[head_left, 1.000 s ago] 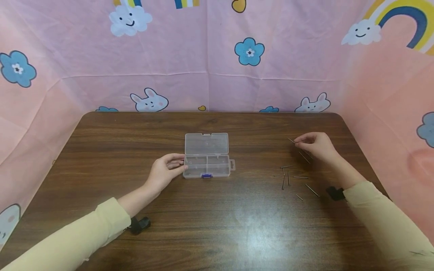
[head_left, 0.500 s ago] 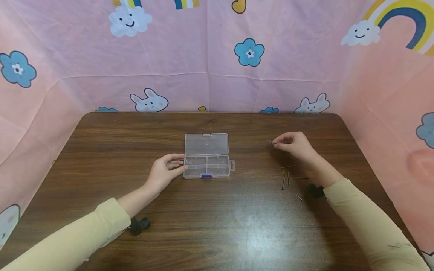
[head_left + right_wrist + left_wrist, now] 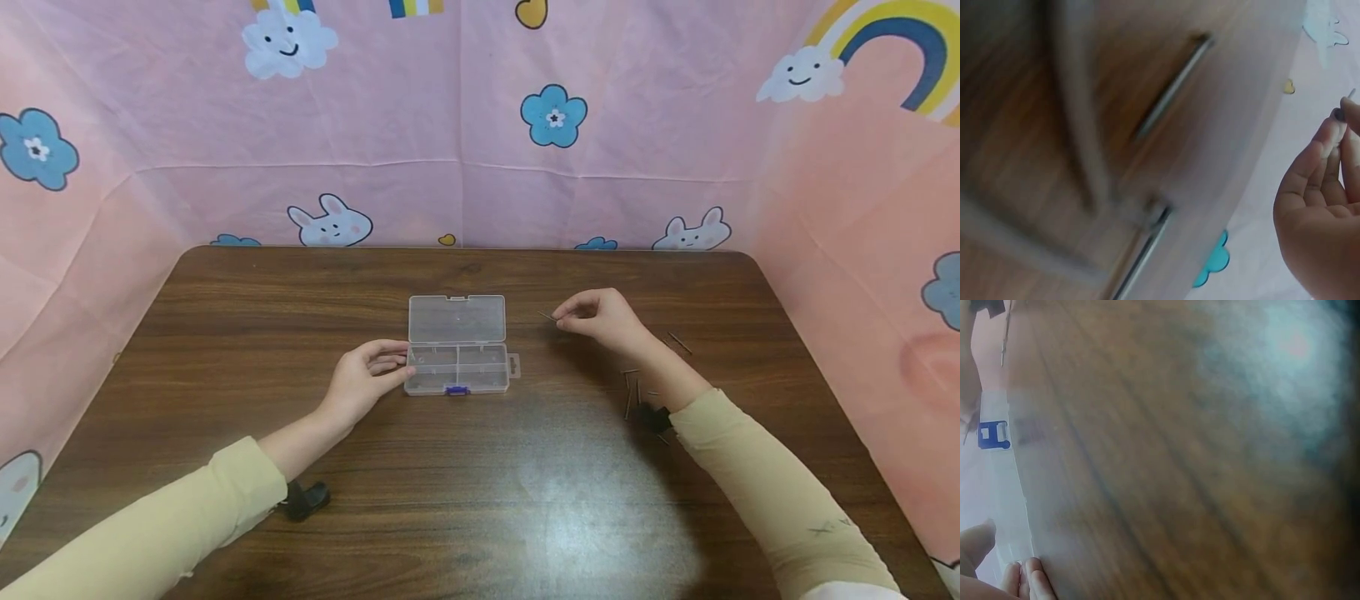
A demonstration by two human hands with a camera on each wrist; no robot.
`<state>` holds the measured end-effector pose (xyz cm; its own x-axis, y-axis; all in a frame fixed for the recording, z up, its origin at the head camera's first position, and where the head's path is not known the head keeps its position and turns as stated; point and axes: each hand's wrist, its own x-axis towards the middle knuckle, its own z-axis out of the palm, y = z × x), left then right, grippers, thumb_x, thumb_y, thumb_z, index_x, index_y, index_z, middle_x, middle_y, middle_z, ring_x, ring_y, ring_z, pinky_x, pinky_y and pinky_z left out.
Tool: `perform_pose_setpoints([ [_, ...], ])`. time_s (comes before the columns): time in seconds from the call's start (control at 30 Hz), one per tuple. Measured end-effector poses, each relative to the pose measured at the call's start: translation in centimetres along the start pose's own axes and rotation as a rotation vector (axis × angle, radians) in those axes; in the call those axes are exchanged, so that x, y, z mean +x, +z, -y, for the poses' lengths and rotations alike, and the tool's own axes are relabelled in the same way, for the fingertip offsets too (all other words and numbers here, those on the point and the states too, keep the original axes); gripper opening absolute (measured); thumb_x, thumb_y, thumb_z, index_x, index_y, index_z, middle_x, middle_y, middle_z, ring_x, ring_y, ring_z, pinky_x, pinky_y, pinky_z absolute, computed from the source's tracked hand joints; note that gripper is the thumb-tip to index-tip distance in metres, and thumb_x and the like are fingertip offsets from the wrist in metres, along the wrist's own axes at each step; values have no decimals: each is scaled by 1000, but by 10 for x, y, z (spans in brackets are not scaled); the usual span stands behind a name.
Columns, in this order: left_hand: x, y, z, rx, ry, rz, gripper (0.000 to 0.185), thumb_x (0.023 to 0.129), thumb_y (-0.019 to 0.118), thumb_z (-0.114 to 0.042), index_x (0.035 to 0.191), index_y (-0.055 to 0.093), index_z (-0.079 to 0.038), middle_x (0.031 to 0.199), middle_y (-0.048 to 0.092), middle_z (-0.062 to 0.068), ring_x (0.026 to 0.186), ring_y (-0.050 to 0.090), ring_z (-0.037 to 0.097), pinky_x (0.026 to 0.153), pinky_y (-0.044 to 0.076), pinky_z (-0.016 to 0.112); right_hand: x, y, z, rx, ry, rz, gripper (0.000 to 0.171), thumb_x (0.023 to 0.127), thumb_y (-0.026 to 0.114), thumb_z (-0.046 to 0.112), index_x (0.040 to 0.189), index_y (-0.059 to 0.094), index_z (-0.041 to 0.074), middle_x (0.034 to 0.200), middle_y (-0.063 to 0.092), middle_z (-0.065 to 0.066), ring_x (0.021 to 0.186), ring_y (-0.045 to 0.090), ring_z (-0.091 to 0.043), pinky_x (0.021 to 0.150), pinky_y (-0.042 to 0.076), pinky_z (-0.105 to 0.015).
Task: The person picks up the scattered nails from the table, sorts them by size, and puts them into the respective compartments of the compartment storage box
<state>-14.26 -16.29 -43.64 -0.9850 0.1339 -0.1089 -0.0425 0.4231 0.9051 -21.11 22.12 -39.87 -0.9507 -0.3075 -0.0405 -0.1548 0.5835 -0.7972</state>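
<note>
Right hand [image 3: 603, 318]: fingertips pinched a nail [image 3: 547, 316].
Left hand [image 3: 367, 377]: fingers curled against the clear box [image 3: 458, 367].
Nail: probably light, stiff, slippery; pinch mid-shaft.

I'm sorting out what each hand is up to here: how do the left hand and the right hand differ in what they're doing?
The left hand rests against the left end of the clear plastic box, fingers round its edge; the right hand is off to the right of the box, not touching it. The right hand pinches a thin nail at its fingertips; the left hand holds no nail. Loose nails lie near the right forearm, none by the left. Both wear pale yellow sleeves.
</note>
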Motion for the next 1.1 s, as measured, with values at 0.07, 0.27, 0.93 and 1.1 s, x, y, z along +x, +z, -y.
perform_pose_setpoints([
  [0.07, 0, 1, 0, -2, -1, 0, 44, 99, 76, -10, 139, 64, 4, 137, 69, 27, 126, 69, 40, 88, 51, 3, 2, 3, 4, 18, -2, 10, 16, 97, 76, 8, 109, 80, -1, 111, 79, -21, 86, 67, -9, 77, 53, -19],
  [0.27, 1, 1, 1, -5, -5, -2, 44, 99, 76, -10, 139, 64, 4, 137, 69, 27, 126, 69, 40, 87, 52, 3, 10, 15, 20, 50, -12, 40, 16, 96, 77, 7, 109, 81, -1, 111, 79, -20, 84, 66, -10, 74, 52, -22],
  [0.93, 0, 0, 1, 4, -9, 3, 44, 100, 76, -11, 140, 64, 2, 139, 68, 25, 127, 68, 38, 97, 56, 12, 21, 61, 46, 33, -94, 180, 8, 94, 76, 1, 97, 83, 1, 94, 81, -12, 79, 66, -6, 76, 58, -21],
  [1.1, 0, -1, 2, 7, -12, 3, 44, 100, 76, -12, 140, 64, 2, 138, 69, 24, 127, 69, 38, 100, 58, 17, 21, 67, 48, -4, -138, 204, 7, 94, 76, 0, 95, 83, 1, 94, 81, -12, 77, 63, -6, 74, 57, -20],
])
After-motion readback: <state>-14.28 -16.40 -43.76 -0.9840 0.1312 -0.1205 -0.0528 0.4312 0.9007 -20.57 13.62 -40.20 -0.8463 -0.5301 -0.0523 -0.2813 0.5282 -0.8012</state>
